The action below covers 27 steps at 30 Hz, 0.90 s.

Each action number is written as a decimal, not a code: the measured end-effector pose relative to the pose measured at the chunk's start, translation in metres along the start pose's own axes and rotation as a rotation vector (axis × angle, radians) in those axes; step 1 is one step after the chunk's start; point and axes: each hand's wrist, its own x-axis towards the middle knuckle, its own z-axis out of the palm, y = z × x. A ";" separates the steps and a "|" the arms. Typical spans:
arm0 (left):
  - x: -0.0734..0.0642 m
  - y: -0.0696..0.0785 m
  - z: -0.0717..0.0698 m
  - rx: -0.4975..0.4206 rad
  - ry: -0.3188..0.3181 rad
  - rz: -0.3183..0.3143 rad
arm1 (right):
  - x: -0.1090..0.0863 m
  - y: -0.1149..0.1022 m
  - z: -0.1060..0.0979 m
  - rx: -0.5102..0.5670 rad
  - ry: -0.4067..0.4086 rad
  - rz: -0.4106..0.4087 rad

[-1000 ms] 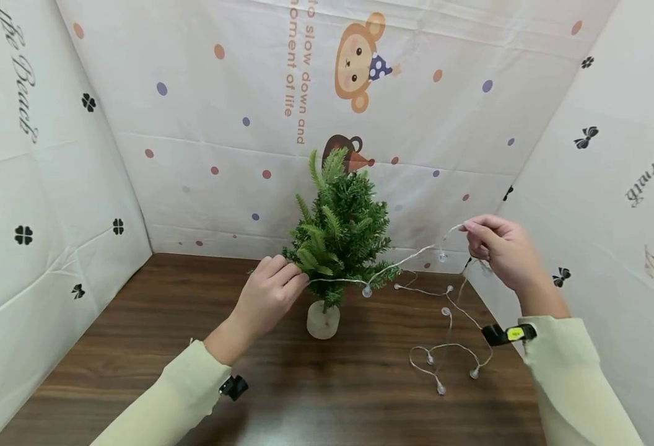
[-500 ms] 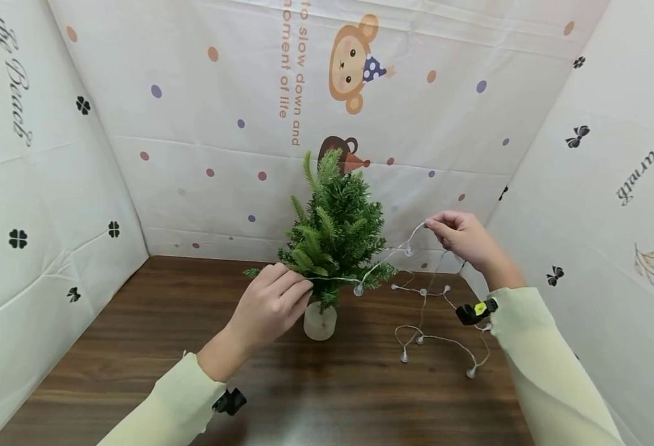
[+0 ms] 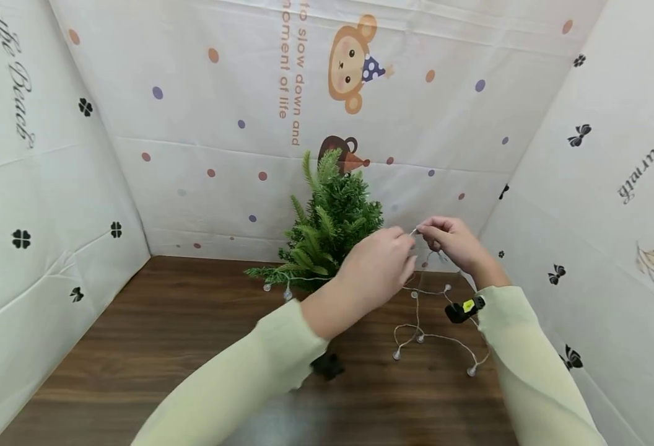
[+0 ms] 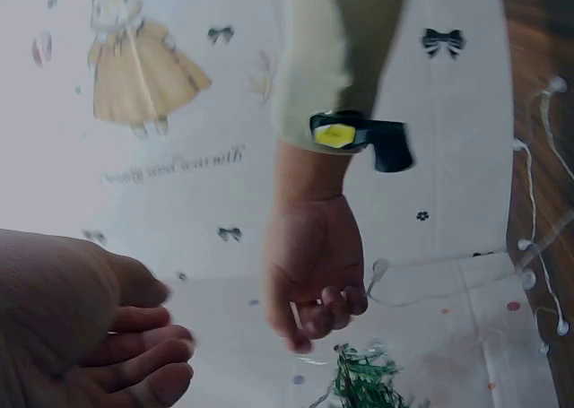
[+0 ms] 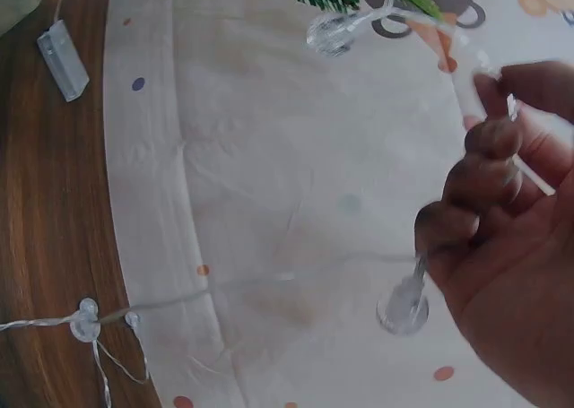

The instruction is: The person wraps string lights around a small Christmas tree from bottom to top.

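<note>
A small green artificial Christmas tree (image 3: 329,226) stands on the table, its lower right side and base hidden behind my left arm. A clear-bulbed string of fairy lights (image 3: 416,322) runs across the tree's lower left branches and trails over the table at right. My right hand (image 3: 452,244) pinches the wire between thumb and forefinger, to the right of the tree; a bulb (image 5: 404,308) dangles below its curled fingers in the right wrist view. Close beside it is my left hand (image 3: 377,266). In the left wrist view its fingers (image 4: 148,363) are loosely bent, with nothing seen between them.
Printed white cloth walls (image 3: 193,124) enclose the dark wooden table (image 3: 137,347) at the back and both sides. A small clear box (image 5: 63,60) on the light string's wire lies on the table in the right wrist view.
My left hand has let go of the wire at the tree's lower left and crossed rightward to my right hand. The right hand came leftward, still pinching the wire. Bulbs now show at the tree's left.
</note>
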 end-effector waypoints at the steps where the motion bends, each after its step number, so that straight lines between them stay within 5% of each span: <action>1: 0.014 0.002 0.004 -0.007 -0.088 -0.061 | 0.000 0.002 -0.001 0.066 -0.007 -0.009; 4: 0.051 0.004 0.021 -0.003 -0.278 -0.205 | 0.001 0.007 -0.003 0.275 -0.041 -0.053; 10: 0.085 0.007 0.052 0.108 -0.420 -0.382 | 0.002 0.015 -0.002 0.519 -0.155 -0.149; 18: 0.089 0.008 0.061 0.050 -0.321 -0.474 | 0.004 0.014 0.000 0.591 -0.260 -0.231; 23: 0.088 0.003 0.059 0.032 -0.245 -0.451 | 0.008 0.016 -0.004 0.556 -0.292 -0.248; 27: 0.090 0.000 0.053 0.057 -0.248 -0.409 | 0.011 0.031 -0.011 0.514 -0.284 -0.181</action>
